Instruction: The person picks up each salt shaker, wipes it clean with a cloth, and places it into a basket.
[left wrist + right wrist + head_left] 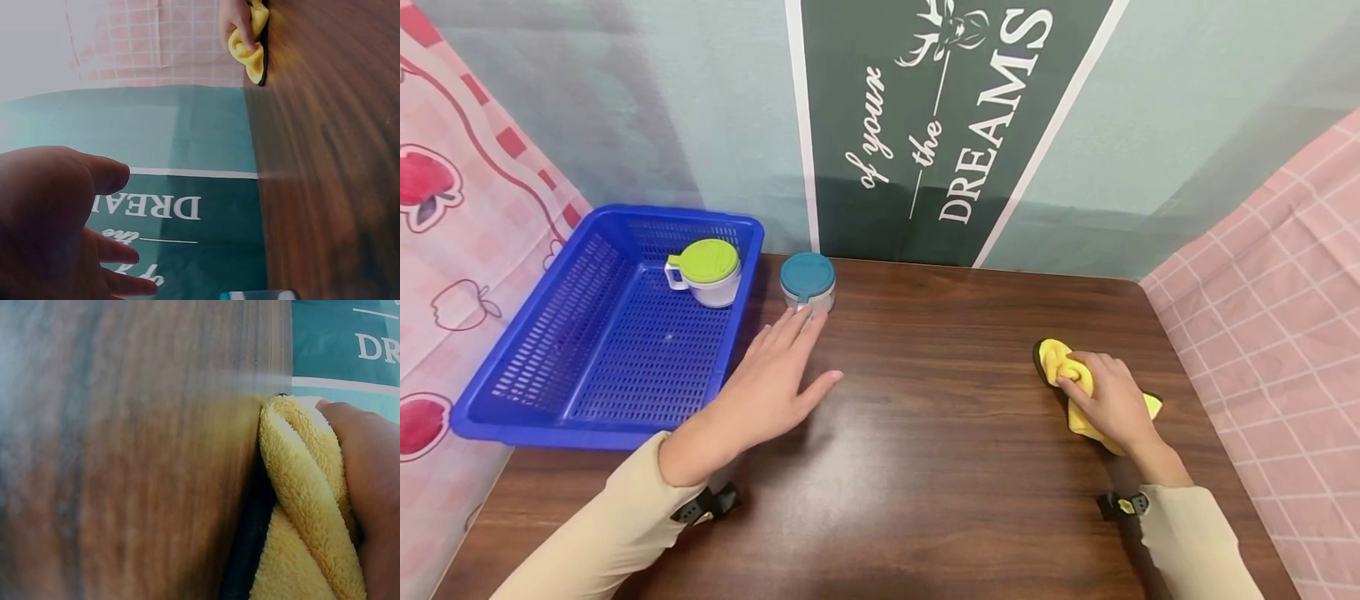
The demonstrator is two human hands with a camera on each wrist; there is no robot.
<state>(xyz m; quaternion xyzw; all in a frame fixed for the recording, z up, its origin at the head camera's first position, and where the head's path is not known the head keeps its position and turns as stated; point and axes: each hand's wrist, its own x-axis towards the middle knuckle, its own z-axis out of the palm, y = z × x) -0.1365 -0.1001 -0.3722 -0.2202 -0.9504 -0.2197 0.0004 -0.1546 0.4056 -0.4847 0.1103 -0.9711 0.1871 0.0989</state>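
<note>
- Head: right hand [1108, 396] grips yellow cloth [1082, 417] on table [925, 400], right side; left hand [767, 392], fingers extended, at blue-lidded jar [807, 275] beside basket [572, 437]; contact unclear.
- Left wrist: left hand's fingers released, straight.
- Right wrist: cloth bunched within grasp.

Passable across the middle of the table [925, 433], between left hand [767, 392] and right hand [1112, 400], through to the far backdrop [715, 125]. Obstructed at left by blue basket [580, 437], enterable from above except where filled far right by green-lidded jar [710, 265], and just beyond its right rim by blue-lidded jar [807, 275]. Narrowed at right to a strip between gripped yellow cloth [1084, 423] and pink curtain [1285, 275].
</note>
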